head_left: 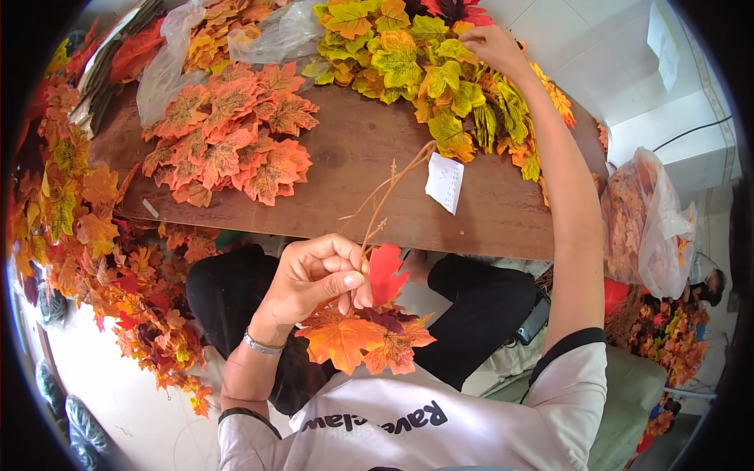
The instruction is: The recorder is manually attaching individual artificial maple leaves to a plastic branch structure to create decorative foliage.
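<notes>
My left hand (318, 276) is closed in a pinch around the thin brown stem (377, 206) of an artificial leaf branch. Bare twigs of that stem slant up over the table edge. Below my fingers hang its fabric maple leaves: a red leaf (386, 275), an orange leaf (342, 340) and some darker ones. At the far side of the table my right hand (493, 47) reaches into a heap of yellow-green maple leaves (397, 64), beside a red leaf (463, 11). Its fingers are bent together at the leaves; what they grip, if anything, is too small to make out.
The brown table (345, 129) carries a pile of coral-orange leaves (228, 133), clear plastic bags (279, 33) and a white paper slip (444, 183). Finished-looking leaf garlands (98, 212) hang at the left. A plastic bag of leaves (640, 220) stands at the right.
</notes>
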`<state>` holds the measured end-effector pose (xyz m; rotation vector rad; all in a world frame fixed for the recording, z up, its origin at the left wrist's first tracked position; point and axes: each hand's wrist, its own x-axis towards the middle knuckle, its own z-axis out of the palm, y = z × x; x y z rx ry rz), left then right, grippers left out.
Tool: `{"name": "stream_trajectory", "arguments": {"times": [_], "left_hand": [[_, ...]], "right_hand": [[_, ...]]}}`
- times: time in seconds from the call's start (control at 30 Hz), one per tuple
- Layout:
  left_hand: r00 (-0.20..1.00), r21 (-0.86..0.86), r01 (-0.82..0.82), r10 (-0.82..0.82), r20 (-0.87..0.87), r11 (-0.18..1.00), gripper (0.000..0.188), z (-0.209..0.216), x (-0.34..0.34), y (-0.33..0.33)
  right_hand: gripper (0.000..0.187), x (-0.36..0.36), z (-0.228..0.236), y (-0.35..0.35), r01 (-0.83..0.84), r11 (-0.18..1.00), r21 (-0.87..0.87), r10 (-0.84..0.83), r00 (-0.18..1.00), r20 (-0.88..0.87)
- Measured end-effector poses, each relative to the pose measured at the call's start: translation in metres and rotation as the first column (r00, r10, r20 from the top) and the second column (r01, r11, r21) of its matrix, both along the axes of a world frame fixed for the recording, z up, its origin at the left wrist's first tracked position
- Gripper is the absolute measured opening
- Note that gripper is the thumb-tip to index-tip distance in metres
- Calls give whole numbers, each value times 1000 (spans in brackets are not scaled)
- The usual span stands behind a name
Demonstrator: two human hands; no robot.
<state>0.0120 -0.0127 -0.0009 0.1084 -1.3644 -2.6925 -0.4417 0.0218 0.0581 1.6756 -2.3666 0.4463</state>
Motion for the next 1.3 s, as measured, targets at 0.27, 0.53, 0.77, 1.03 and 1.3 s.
{"name": "stream_trajectory", "arguments": {"times": [0.27,0.53,0.77,1.03,1.3], "left_hand": [[1000,-11,1,-1,8,1000,8,2,0,-1],[1000,-8,5,-5,14,1000,8,-1,-7,6],[1000,-4,4,-4,14,1000,8,-1,-6,4],[1000,13,-12,12,10,1000,7,1,-1,-2],[1000,5,-6,5,7,1000,7,1,2,-4]], "right_hand": [[15,67,-26,44,346,929,133,-371,872,320],[32,64,-94,1,254,898,-360,-339,920,-196],[14,36,-86,-29,21,965,-260,-101,950,-295],[30,49,-60,-42,-243,966,-87,191,901,-390],[27,67,-43,-23,-390,913,121,402,807,-432]]}}
